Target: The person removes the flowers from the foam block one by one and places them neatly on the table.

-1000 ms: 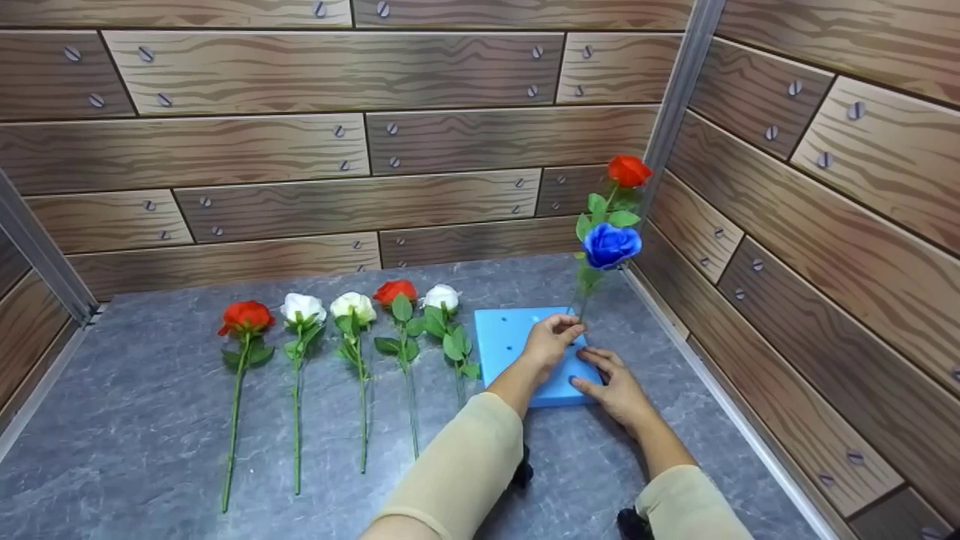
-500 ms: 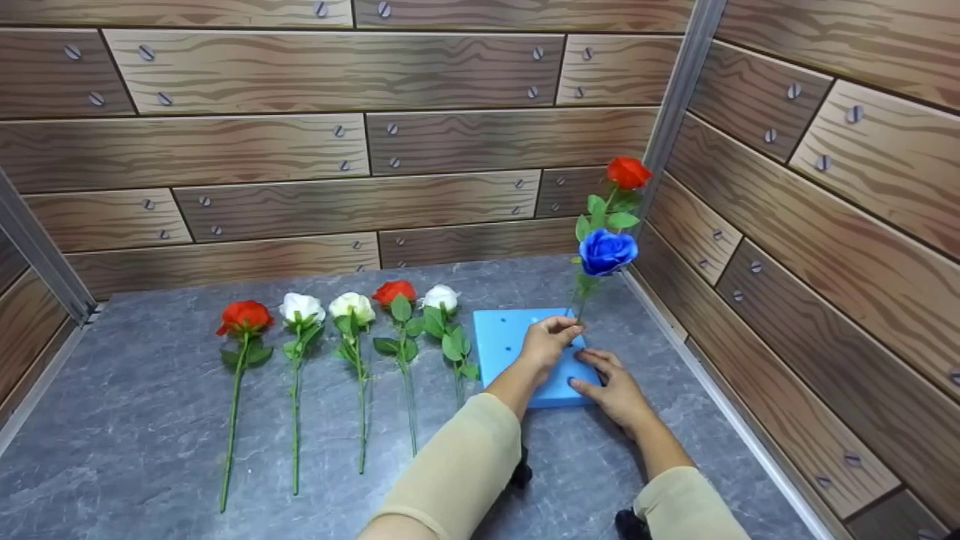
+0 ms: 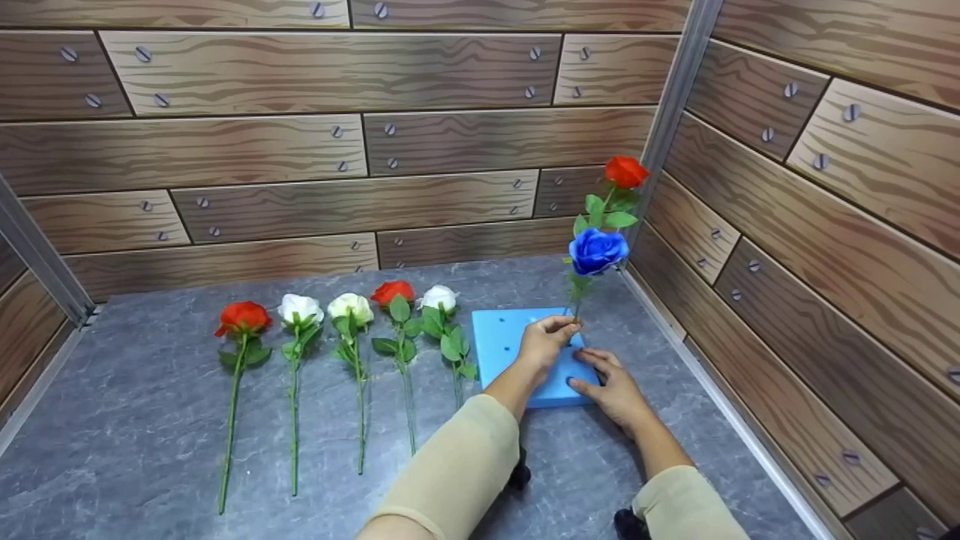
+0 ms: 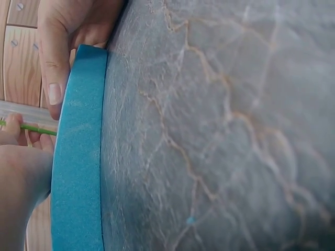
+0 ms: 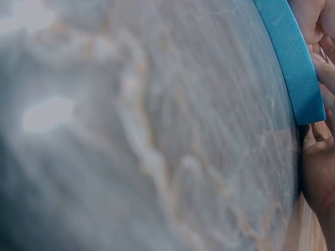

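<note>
My left hand (image 3: 541, 349) pinches the green stem of a blue rose (image 3: 598, 252) over the light-blue foam block (image 3: 491, 330). The rose stands nearly upright; its stem's lower end is hidden by the fingers. In the left wrist view the pinched stem (image 4: 39, 129) shows beyond the block's edge. My right hand (image 3: 621, 394) holds the block's right side, thumb on the top face and other fingers around the edge. A red rose (image 3: 626, 172) rises behind the blue one, its stem running down toward the block's far right part. Small dark holes dot the block's top.
Left of the block, several roses lie in a row on the grey marbled table (image 3: 150, 420): a red rose (image 3: 244, 318), a white rose (image 3: 301, 309), a cream rose (image 3: 350, 308), another red and another white. Wood-patterned walls (image 3: 450, 75) border the back and right.
The blue rose's bloom has swung slightly left and a little lower, with its stem still in my left hand's pinch. My right hand stays on the foam block.
</note>
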Motion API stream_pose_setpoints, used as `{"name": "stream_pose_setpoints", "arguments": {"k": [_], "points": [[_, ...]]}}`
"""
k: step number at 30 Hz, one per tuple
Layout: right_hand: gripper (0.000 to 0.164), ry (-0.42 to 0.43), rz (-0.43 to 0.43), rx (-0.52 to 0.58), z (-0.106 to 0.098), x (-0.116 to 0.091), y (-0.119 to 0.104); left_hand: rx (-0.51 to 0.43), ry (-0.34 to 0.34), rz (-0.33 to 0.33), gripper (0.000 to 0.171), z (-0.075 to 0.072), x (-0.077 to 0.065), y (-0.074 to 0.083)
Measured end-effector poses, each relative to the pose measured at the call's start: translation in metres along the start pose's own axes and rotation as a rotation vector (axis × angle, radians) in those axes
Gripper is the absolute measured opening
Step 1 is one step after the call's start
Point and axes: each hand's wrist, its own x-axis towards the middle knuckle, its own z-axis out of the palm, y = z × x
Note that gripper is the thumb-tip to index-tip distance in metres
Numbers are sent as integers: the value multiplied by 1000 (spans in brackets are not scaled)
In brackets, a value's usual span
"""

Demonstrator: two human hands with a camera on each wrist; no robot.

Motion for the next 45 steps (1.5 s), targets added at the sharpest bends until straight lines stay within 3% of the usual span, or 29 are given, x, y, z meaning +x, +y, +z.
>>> {"name": "stream_pose_setpoints", "arguments": {"k": [11,18,30,37,45], "points": [[65,2,-13,12,0,0,1,-90,-6,-7,27,-4,1,-3],[63,14,-21,7,0,2,3,-317,-41,-1,40,-10,4,-6],[62,20,-33,8,2,1,4,-461,-22,-18,38,-15,5,-10],[61,16,-51,23,5,0,3,-482,-1,12,41,-18,2,-9],[59,29,-64,21,2,0,0,-448,-26,11,47,-24,0,0]]}}
